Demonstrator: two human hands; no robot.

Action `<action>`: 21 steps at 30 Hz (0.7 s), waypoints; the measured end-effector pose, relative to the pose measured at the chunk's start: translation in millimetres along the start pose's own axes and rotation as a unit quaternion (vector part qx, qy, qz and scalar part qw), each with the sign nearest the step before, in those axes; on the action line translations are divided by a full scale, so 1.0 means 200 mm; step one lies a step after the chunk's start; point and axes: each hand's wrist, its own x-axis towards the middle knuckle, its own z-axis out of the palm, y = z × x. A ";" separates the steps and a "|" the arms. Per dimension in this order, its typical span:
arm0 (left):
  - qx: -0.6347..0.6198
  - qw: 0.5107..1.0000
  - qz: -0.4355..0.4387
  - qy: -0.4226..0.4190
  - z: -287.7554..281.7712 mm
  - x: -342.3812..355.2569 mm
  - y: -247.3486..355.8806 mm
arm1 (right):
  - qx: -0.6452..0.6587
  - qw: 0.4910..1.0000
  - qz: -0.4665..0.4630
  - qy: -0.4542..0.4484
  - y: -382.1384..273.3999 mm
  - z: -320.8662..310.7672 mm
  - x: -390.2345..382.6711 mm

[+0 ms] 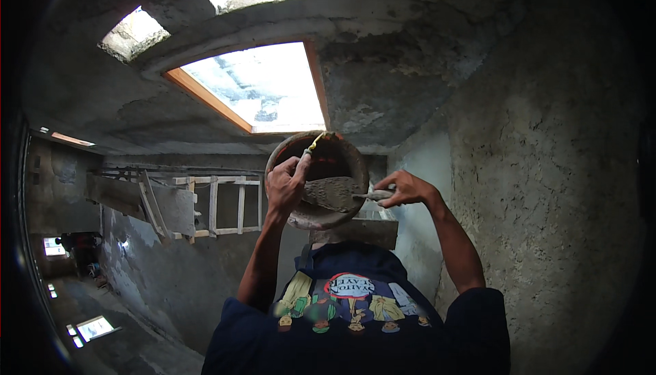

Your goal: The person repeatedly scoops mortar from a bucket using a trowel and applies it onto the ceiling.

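A round, mortar-smeared bucket [351,163] sits before me. My left hand [285,185] is closed on a pale grip with a thin yellow part [316,141] reaching to the bucket's far rim; whether it is a handle or a separate tool I cannot tell. My right hand [404,188] is closed on the handle of a trowel [326,193], whose broad mortar-covered blade lies across the bucket's mouth. The bucket's dark interior shows above the blade; its depth and contents are hard to make out.
Wooden framework [240,204] and boards [116,195] stand at the left. A rough plastered wall [547,224] is at the right. A ledge [362,233] shows behind the bucket. A wood-framed window opening [253,88] and other bright openings are above. A dark, unclear shape [82,252] is far left.
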 end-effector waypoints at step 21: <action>0.051 0.984 -0.106 0.136 -0.23 -0.03 -0.19 | 0.059 0.924 0.305 -0.222 0.66 -0.64 0.10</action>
